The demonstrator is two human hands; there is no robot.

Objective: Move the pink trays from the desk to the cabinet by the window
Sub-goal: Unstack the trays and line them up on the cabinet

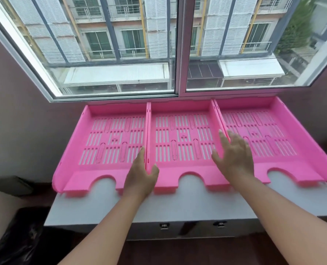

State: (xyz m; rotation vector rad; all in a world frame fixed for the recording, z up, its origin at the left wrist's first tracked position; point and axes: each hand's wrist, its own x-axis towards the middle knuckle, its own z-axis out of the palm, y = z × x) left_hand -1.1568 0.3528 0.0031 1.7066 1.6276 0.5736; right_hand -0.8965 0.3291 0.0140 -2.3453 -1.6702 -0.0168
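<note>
Three pink slotted trays lie side by side on the white cabinet top (187, 203) under the window: a left tray (93, 169), a middle tray (181, 111) and a right tray (311, 150). My left hand (142, 174) pinches the wall where the left and middle trays meet, thumb on the middle tray's side. My right hand (233, 153) is spread flat, fingers apart, over the wall between the middle and right trays; it grips nothing.
The window (178, 54) rises directly behind the trays' back edges. Dark walls close in on both sides. The cabinet front shows two small metal latches (164, 226). A dark bag (25, 236) sits low at the left.
</note>
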